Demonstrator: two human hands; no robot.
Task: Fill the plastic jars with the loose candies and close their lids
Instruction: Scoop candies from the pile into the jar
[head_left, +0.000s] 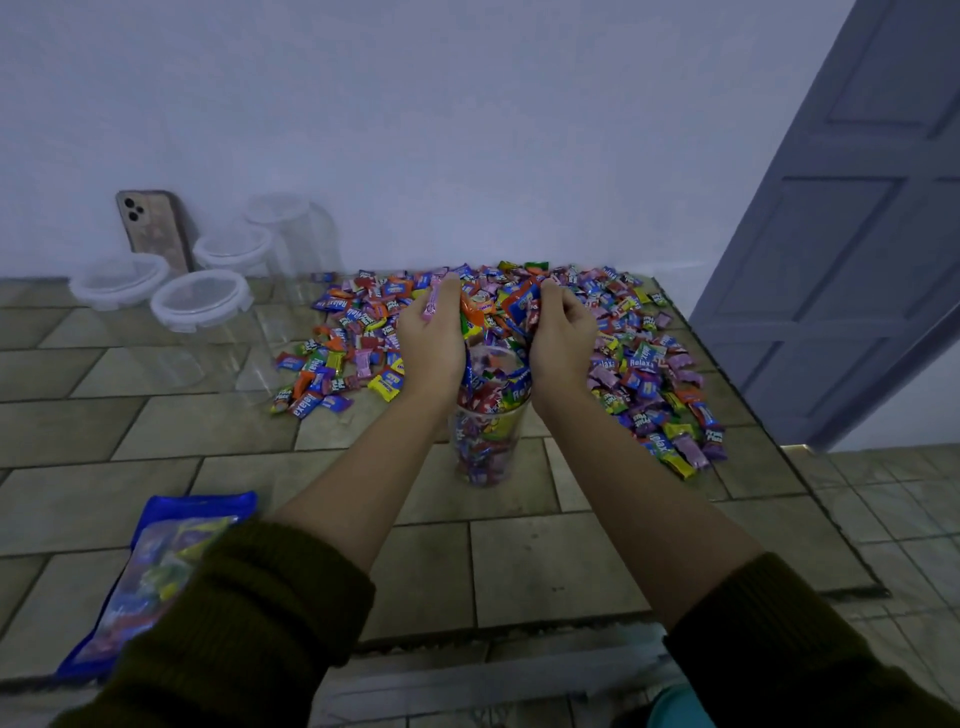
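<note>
Clear plastic jar stands open & upright on the tiled worktop, approx mid-view; I'm using it as my ref point. The loose candies lie in a wide heap right behind the jar & spill out to both sides of it, reaching further on the right, almost to the worktop's edge there. The jar itself is packed w/ them up to about the rim.

Directly over the jar's mouth I see both hands, near each other but apart, palms turned inward. The left hand is curled round a bunch of candies, w/ a pink one poking up past the fingertips & orange wrappers beside it. The right hand is curled the same way round blue & red wrappers. A few wrappers hang in the gap between the hands, down toward the jar's mouth.

Well to the left & behind the jar stand four lidded jars, clear-sided, white-rimmed lids on, grouped close together. Behind those a phone leans on the pale wall, camera side out. Front-left of the jar lies a blue bag, flat on the worktop, partly under my view of the dark green left sleeve. Right of the jar, past the worktop's edge, is a grey-blue panelled door.
</note>
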